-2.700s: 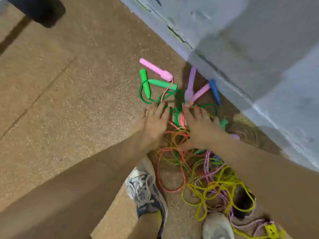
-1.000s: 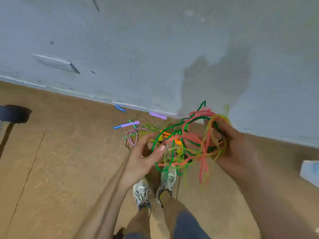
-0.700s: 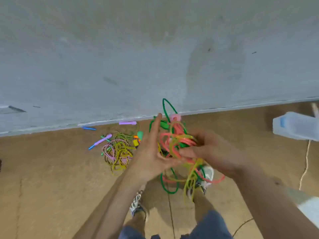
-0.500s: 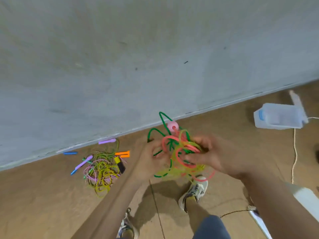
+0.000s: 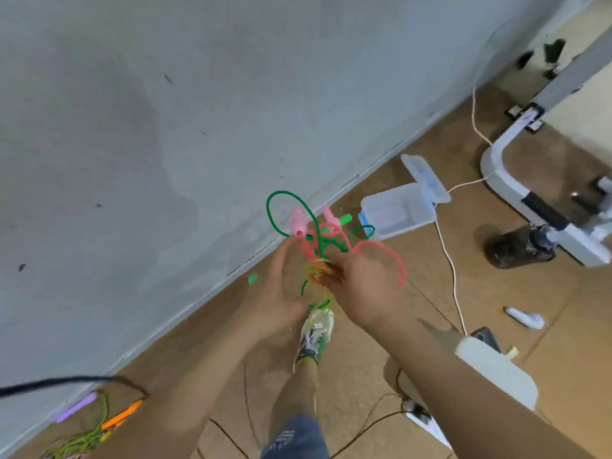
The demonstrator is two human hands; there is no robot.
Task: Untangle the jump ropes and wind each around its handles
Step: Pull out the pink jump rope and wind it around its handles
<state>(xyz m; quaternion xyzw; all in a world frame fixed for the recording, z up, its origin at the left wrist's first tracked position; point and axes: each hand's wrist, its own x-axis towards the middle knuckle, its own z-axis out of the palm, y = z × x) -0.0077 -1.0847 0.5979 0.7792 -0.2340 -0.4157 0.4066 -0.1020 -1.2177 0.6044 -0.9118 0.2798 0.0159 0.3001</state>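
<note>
head view:
left hand (image 5: 281,293): curled around the tangled jump ropes (image 5: 326,250)
right hand (image 5: 361,293): pinched shut on the same tangle
tangle: held above the floor (image 5: 496,326), near the wall (image 5: 165,127)
pink handles (image 5: 296,223): stuck up on top

Scuffed grey wall (image 5: 165,127) above brown floor (image 5: 496,293), white-framed equipment (image 5: 503,173) at right

Single head-worn view, looking steeply down and forward, close above both hands, tilted so grey wall (image 5: 165,127) fills upper left, brown floor (image 5: 496,293) lower right.
</note>
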